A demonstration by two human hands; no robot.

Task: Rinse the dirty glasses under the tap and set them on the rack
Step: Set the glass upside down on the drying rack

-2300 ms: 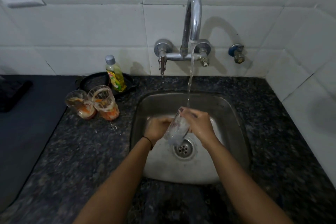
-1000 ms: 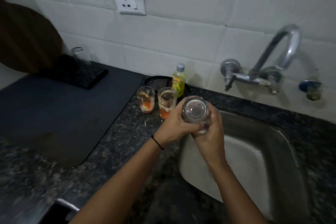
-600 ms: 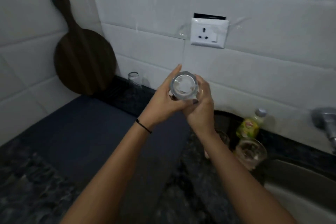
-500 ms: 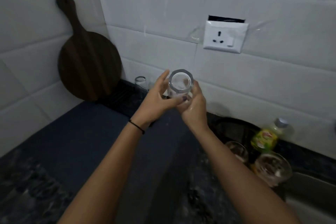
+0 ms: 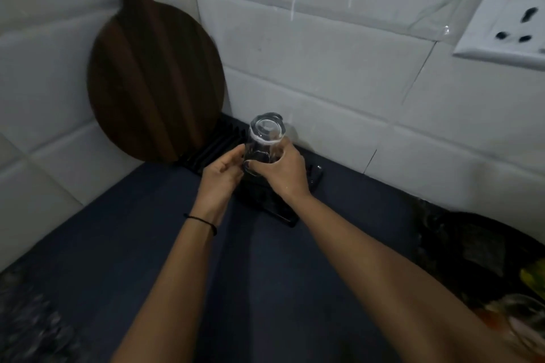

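The clear faceted drinking glass (image 5: pixel 264 138) is being held upside down, base up, directly over the black ribbed drying rack (image 5: pixel 219 141) in the tiled corner; whether its rim is touching the rack is hidden behind the hands. The right hand (image 5: pixel 280 169) is wrapping its fingers around the glass's lower body, gripping it firmly. The left hand (image 5: pixel 221 172) is resting half-open against the glass's left side, fingertips touching. Left of the rack, a round dark wooden cutting board (image 5: pixel 153 79) is leaning on the wall.
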